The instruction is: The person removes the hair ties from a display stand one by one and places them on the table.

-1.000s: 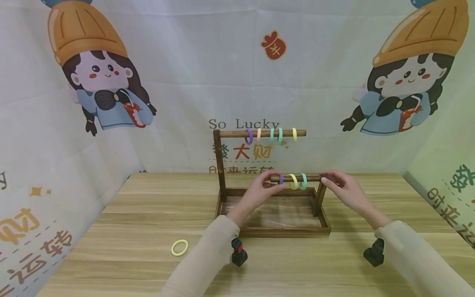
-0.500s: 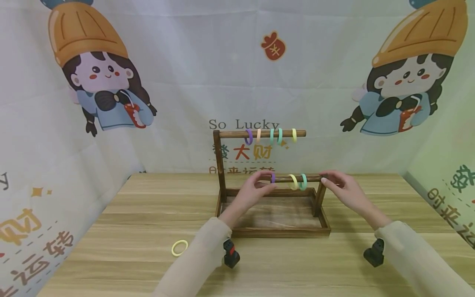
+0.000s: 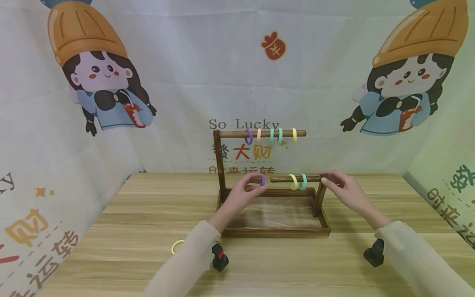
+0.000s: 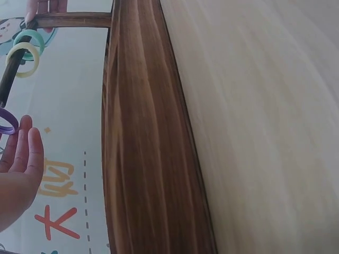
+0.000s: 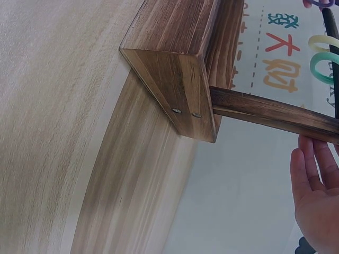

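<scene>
- Head: the left hand [image 3: 241, 194] is pinching the purple ring [image 3: 262, 181], which is sitting clear of the lower bar [image 3: 280, 179]; 2 rings are remaining there, a yellow ring [image 3: 293, 182] and a green ring [image 3: 303, 182]. The right hand [image 3: 346, 189] is gripping the bar's post end.
- Left wrist: the ring is resting at the fingertips [image 4: 25, 123]; the thumb is possibly hiding outside the frame.
- Right wrist: straight fingers are touching the post [image 5: 265, 111].
</scene>
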Demonstrator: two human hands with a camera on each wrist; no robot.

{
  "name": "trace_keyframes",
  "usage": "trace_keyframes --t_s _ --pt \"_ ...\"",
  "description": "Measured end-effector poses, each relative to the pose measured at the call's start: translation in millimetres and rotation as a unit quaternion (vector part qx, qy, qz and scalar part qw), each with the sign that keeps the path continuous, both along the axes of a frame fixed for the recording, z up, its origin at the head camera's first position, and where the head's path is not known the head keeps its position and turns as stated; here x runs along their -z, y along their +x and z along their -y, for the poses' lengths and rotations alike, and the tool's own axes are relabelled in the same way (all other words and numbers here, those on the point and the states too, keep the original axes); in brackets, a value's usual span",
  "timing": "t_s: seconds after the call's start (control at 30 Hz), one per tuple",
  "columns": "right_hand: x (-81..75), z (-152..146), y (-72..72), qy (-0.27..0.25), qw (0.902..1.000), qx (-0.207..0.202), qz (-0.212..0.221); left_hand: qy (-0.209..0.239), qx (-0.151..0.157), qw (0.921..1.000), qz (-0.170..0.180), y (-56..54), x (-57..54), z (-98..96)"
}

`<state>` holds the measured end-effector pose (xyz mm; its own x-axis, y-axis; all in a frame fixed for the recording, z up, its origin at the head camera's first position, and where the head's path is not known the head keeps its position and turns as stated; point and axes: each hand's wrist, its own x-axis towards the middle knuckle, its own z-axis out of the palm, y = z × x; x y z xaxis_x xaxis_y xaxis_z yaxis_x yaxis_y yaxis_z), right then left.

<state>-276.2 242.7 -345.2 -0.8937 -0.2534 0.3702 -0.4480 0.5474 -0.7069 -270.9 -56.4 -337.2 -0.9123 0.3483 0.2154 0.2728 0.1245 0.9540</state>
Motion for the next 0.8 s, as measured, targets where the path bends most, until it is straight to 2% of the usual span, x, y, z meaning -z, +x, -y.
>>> trace_keyframes --t_s 0.37,0.57,0.8 --pt "0.5 -1 -0.2 -0.003 1.0000 0.001 0.005 -0.013 0.007 0.9997 -0.019 6.5 4.3 12.1" --pt "3.3 -3 -4.0 -0.005 1.0000 0.001 0.008 -0.043 0.010 0.9982 -0.042 9.9 5.0 17.1" --pt "-0.1 0 -0.5 0.002 1.0000 0.002 -0.001 -0.077 0.015 0.9943 -0.072 13.9 6.3 23.0"
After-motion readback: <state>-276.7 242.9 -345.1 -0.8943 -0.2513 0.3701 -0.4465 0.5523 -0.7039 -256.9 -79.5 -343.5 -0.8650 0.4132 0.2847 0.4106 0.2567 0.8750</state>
